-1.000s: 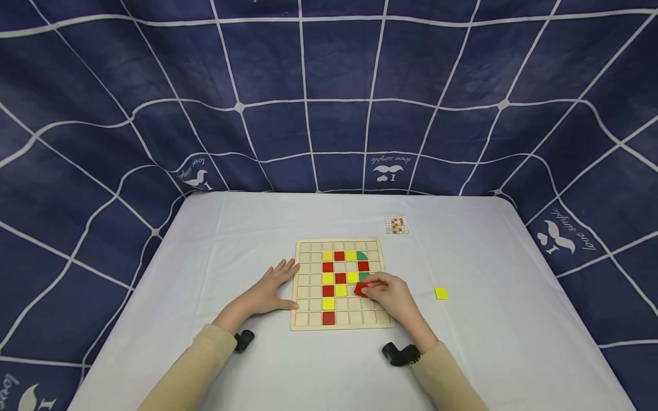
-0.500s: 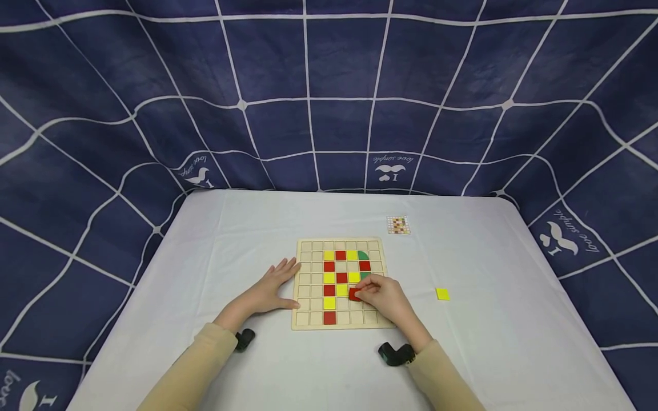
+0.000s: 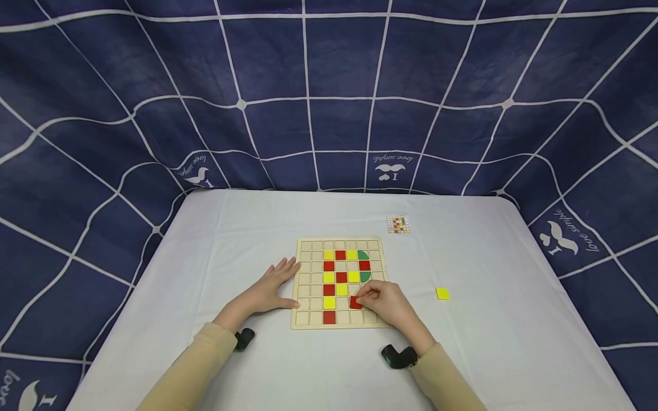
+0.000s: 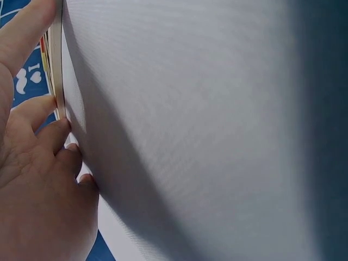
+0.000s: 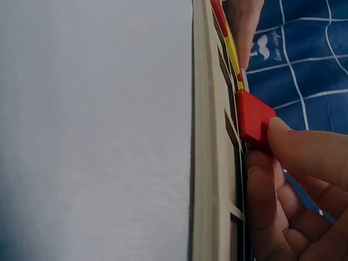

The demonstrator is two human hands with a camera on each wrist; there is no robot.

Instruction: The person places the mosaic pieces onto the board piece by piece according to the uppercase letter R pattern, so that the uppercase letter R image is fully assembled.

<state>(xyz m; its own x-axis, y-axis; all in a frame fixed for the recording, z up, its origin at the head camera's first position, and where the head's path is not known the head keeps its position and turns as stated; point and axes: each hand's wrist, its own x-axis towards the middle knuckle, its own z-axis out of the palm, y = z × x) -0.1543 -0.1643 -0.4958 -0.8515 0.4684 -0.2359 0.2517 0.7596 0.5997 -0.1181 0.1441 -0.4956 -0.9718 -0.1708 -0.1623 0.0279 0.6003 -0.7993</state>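
Note:
A wooden grid board (image 3: 308, 321) lies on the white table, with red and yellow square tiles and two green rounded pieces in its cells. My right hand (image 3: 386, 302) pinches a red square tile (image 3: 354, 302) over the lower right part of the grid. In the right wrist view the red tile (image 5: 256, 119) stands tilted at the board's cells, the thumb on its face. My left hand (image 3: 267, 291) lies with fingers spread along the board's left edge. The left wrist view shows the left fingertips (image 4: 62, 128) touching the board's side (image 4: 57, 65).
One yellow square tile (image 3: 442, 294) lies on the table right of the board. Behind the board's right corner is a small card (image 3: 398, 224) printed with a coloured grid pattern. A dark blue checked cloth (image 3: 339, 131) hangs behind the table (image 3: 247, 222) and along both sides.
My right hand has moved the red tile slightly left and toward me, about one row down the board. The left hand keeps its place at the board's edge.

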